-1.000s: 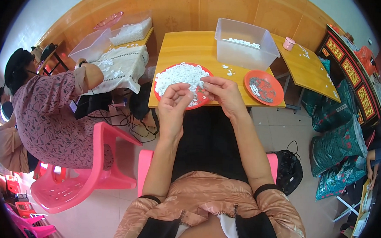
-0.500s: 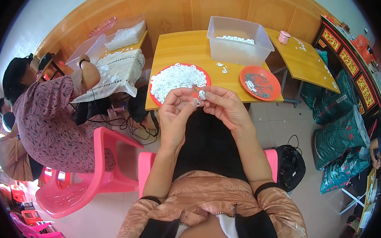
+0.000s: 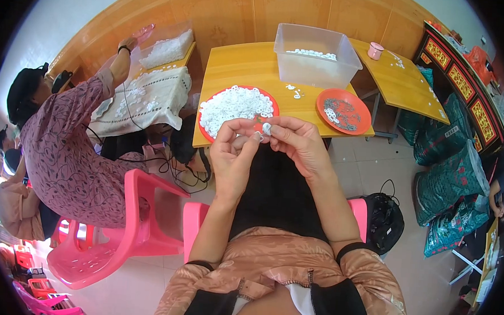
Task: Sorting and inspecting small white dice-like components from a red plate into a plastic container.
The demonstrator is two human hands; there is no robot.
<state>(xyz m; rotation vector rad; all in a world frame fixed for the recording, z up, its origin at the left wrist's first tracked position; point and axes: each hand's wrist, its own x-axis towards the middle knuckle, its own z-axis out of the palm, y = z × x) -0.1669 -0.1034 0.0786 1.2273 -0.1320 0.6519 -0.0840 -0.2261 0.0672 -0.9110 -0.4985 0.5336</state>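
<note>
My left hand (image 3: 233, 153) and my right hand (image 3: 301, 146) meet in front of me, just beyond my lap. Between the thumb and fingers of my right hand is a small white plastic piece (image 3: 266, 128). My left thumb and forefinger pinch another small whitish part, partly hidden by the fingertips. Just past my left hand lies a red plate (image 3: 276, 108) heaped with small white ring-shaped plastic pieces (image 3: 234, 108). Right of my hands, an orange dish (image 3: 364, 102) holds small grey metal parts (image 3: 352, 114) and a few white pieces.
A clear plastic bin (image 3: 316, 71) with white pieces stands on the wooden table (image 3: 240, 60). At left, a person sits by a cloth-covered table (image 3: 173, 90) and a pink chair (image 3: 95, 257). Green sacks (image 3: 450, 173) and a black bag (image 3: 382, 221) rest at right.
My hands stay close together, with only slight finger shifts on the small pieces. The person at left has stretched an arm away toward a pink dish at the back.
</note>
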